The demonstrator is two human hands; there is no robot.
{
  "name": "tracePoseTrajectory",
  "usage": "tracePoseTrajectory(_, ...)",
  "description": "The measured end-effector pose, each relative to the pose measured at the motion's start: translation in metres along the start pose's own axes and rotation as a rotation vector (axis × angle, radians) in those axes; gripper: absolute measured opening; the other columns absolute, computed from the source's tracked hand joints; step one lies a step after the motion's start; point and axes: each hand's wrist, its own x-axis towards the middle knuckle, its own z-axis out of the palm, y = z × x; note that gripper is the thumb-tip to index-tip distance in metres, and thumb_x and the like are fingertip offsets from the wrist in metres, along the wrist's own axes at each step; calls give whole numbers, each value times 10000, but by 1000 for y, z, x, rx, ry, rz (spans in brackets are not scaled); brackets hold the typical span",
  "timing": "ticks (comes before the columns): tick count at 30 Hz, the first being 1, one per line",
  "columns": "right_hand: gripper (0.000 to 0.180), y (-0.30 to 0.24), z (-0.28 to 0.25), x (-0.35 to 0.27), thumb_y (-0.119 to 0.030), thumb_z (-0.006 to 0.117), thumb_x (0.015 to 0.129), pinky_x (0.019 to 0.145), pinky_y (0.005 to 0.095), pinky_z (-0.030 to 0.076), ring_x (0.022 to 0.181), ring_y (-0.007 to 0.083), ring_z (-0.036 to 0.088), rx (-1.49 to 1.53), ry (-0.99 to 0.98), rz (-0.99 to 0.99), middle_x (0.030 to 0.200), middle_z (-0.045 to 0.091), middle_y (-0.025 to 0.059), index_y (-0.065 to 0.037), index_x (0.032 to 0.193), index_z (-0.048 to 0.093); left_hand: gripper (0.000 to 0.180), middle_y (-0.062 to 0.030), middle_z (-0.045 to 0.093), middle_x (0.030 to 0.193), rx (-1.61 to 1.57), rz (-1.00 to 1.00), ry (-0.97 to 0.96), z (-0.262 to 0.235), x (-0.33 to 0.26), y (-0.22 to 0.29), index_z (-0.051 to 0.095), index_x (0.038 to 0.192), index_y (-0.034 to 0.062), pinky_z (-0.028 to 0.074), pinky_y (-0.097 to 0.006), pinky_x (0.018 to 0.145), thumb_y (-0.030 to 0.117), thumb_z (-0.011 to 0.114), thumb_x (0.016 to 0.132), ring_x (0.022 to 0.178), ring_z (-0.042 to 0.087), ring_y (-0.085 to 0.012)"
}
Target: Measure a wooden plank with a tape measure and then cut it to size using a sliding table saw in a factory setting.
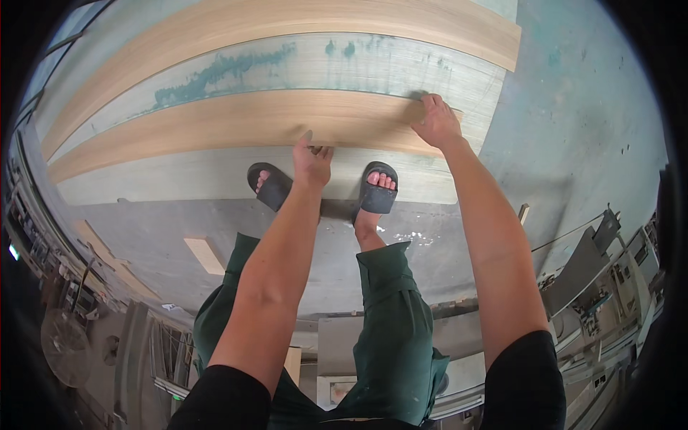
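A long, light-brown wooden board point(236, 120) lies across a pale, paint-stained panel in front of my feet. My left hand point(313, 163) grips its near edge, thumb on top and fingers curled at the edge. Close to the board's right end, my right hand point(438, 127) rests over the top with its fingers bent at the far edge. Those fingertips are partly hidden, but the hand appears to hold the board. Farther away, a second wooden board point(358, 20) lies roughly parallel on the same pale panel point(287, 63).
My feet, in black slide sandals point(378, 190), stand at the panel's near side. A short wood offcut point(204, 256) lies on the grey floor point(236, 215) behind. A fan point(66, 347) is at lower left. Metal frames and a grey sheet point(573, 276) are at right.
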Motion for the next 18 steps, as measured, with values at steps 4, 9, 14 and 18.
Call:
tracePoseTrajectory(4,732,-19,-41,8,-527,769,757,1028,455,487,1211,348,606,-15,-237,34,1280,640,150,-84,1302,567,771,-197,401,1448,43,53,-42,-15,-24,20,300,1486,17,302,-499,1182,461,617,941,1366,413,-375)
tracePoseTrajectory(9,897,-43,-120,-31,-796,730,597,900,418,534,1051,326,693,-220,-619,-112,1112,730,196,-56,1104,760,735,-188,469,1313,-92,-6,84,-14,-116,17,352,1399,16,382,-552,1111,561,581,962,1249,487,-350)
tracePoseTrajectory(14,411,-52,-218,-169,-315,826,781,612,336,516,667,75,594,418,-731,-133,717,710,49,58,942,757,967,-186,511,1349,113,-15,-139,-23,-242,57,340,1501,17,424,-544,1062,802,349,936,1182,556,-344)
tracePoseTrajectory(18,354,-142,-320,-330,-304,783,832,595,414,479,621,230,618,135,-493,-268,706,656,178,37,830,688,1019,-178,528,1367,192,-190,-157,-80,-343,111,409,1461,36,475,-496,975,848,119,918,1129,584,-307)
